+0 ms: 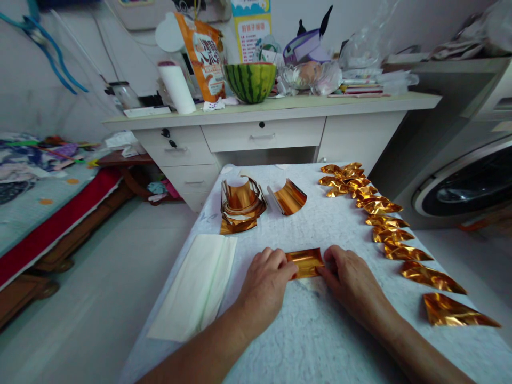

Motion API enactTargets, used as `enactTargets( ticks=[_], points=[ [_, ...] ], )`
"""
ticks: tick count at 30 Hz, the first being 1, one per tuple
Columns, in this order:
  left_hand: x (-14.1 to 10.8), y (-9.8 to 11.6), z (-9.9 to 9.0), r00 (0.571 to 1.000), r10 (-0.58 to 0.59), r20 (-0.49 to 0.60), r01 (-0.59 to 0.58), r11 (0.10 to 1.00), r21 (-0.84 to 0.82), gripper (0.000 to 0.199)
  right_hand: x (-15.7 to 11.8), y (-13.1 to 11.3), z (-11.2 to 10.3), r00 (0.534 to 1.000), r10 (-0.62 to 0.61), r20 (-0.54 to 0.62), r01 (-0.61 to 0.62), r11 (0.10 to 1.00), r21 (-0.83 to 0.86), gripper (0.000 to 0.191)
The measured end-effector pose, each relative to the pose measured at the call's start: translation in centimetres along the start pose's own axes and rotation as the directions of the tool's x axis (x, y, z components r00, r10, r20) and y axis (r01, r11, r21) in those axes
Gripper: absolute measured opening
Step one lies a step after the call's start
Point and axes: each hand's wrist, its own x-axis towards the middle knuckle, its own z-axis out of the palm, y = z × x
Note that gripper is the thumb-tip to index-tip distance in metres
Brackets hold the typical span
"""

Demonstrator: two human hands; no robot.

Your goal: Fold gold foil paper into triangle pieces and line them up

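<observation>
A home is showing here. A bed (18, 224) is standing at left, a front-loading washer (452, 128) at right, and a halved watermelon (250, 83) is resting between.

Two hands (264, 282) (354, 280), over ten folded gold pieces (432, 276), one watermelon half (250, 82)

Left hand (267, 277), right hand (349, 274) — both curled.

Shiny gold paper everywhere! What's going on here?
A person has a small gold sheet at the table, with the left hand at one end and the right hand at the other. Beyond it sit a stack of curled gold sheets and one separate curled sheet. Crinkled gold pieces line the table's right side.
</observation>
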Motion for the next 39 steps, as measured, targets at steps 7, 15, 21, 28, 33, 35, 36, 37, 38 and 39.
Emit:
enactTargets(
  ticks=[7,15,21,28,33,35,36,37,38,39],
  points=[
    [-0.3,0.4,-0.3,0.979,0.191,0.067,-0.198,0.972,0.126,0.014,-0.2,-0.3,0.0,0.989,-0.145,-0.031,0.145,0.989,-0.015,0.012],
    [-0.3,0.5,-0.3,0.988,0.141,0.065,-0.143,0.989,0.038,0.018,-0.4,-1.6,-0.2,0.970,-0.243,0.003,0.243,0.968,0.062,0.020],
    [0.2,-0.1,0.0,0.999,-0.016,0.040,0.027,0.962,-0.273,0.020,-0.3,-2.7,-0.2,0.984,-0.180,0.011,0.180,0.983,-0.047,0.006],
    [0.1,-0.7,-0.1,0.986,-0.169,0.001,0.161,0.940,-0.302,0.010,-0.1,-3.6,-0.1,0.992,-0.117,0.048,0.124,0.974,-0.188,0.006],
    [-0.1,-0.8,-0.1,0.966,-0.258,0.017,0.254,0.931,-0.261,0.010,0.3,-4.2,-0.4,0.991,-0.099,0.090,0.118,0.965,-0.233,0.011],
    [-0.1,-0.6,-0.1,0.963,-0.271,0.017,0.266,0.932,-0.246,0.011,0.4,-4.6,-0.5,0.992,-0.094,0.088,0.114,0.959,-0.261,0.018],
    [-0.1,-0.6,0.0,0.962,-0.273,0.015,0.269,0.933,-0.241,0.010,0.5,-4.8,-0.5,0.993,-0.091,0.081,0.110,0.955,-0.277,0.022],
    [-0.1,-0.5,0.0,0.962,-0.274,0.015,0.270,0.933,-0.238,0.010,0.5,-5.0,-0.5,0.993,-0.087,0.074,0.105,0.950,-0.293,0.026],
    [-0.1,-0.6,0.0,0.962,-0.273,0.014,0.268,0.934,-0.237,0.009,0.5,-5.2,-0.4,0.994,-0.083,0.066,0.099,0.947,-0.307,0.029],
    [-0.1,-0.6,0.0,0.963,-0.267,0.013,0.263,0.935,-0.238,0.009,0.4,-5.3,-0.4,0.995,-0.080,0.055,0.094,0.943,-0.319,0.032]
  ],
)
